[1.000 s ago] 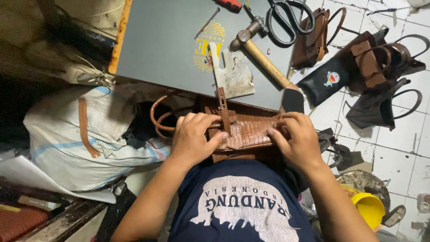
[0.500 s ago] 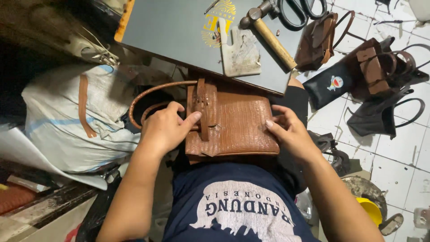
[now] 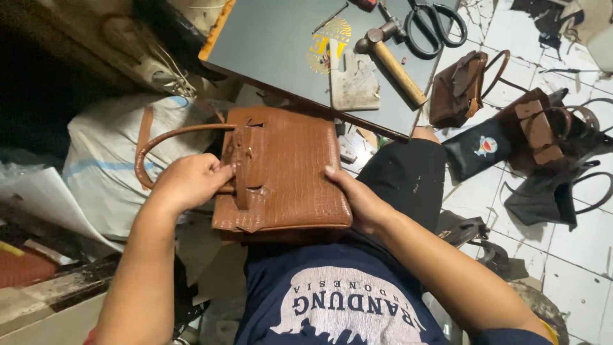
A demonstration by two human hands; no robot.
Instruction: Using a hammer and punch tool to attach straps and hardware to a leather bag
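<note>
A brown croc-textured handbag (image 3: 281,169) is laid flat across the person's lap, front flap up, just below the near edge of the grey work board (image 3: 281,45). It is steadied from both sides. The left hand (image 3: 188,182) is pressed against the bag's handle end, fingers curled onto the strap and flap area (whether anything is actually pinched there cannot be told). The right hand (image 3: 361,198) is clamped on the bag's opposite edge, thumb on top, fingers hidden underneath. The looped handle (image 3: 163,137) is seen arching out from the bag toward a white sack (image 3: 105,166).

Beyond the bag, on the board, a pale worn block (image 3: 354,83) is seen, and a wooden-handled hammer (image 3: 393,61) is laid beside it. Black scissors (image 3: 434,25) are placed at the board's far end. To the right of the bag, across the tiled floor (image 3: 575,255), a small dark brown bag (image 3: 460,89) and a heap of further brown bags (image 3: 543,128) are spread.
</note>
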